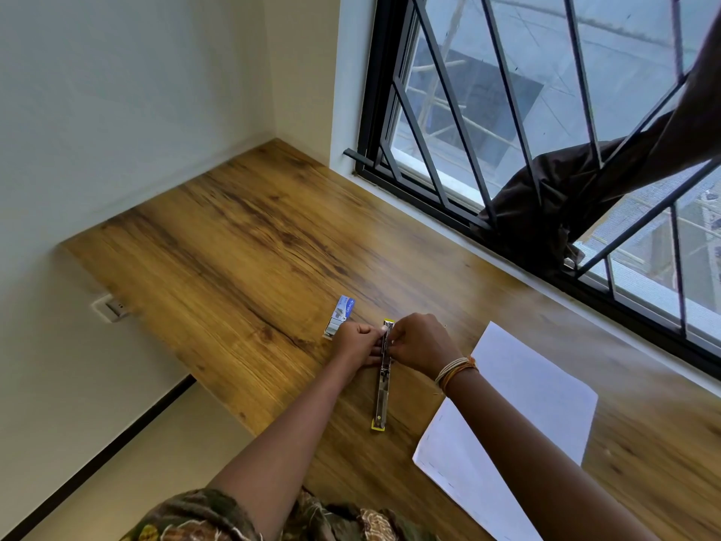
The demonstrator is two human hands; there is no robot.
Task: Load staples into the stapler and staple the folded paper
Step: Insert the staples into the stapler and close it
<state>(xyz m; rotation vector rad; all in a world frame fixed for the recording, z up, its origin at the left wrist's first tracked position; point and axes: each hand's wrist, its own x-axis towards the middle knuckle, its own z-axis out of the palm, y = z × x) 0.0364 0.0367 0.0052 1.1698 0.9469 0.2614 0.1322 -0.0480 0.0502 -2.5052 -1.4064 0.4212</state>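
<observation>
Head view: one stapler (381, 378) lies opened flat on the worktop (218, 244); left hand (357, 342) and right hand (419, 342) both pinch its far end. One staple box (340, 315), one paper (519, 419).

- A small staple box (340, 315) with a blue-and-white label lies on the wooden desk, at eleven o'clock from the hands; its printing is too small and blurred to read.
- No other text shows.
</observation>
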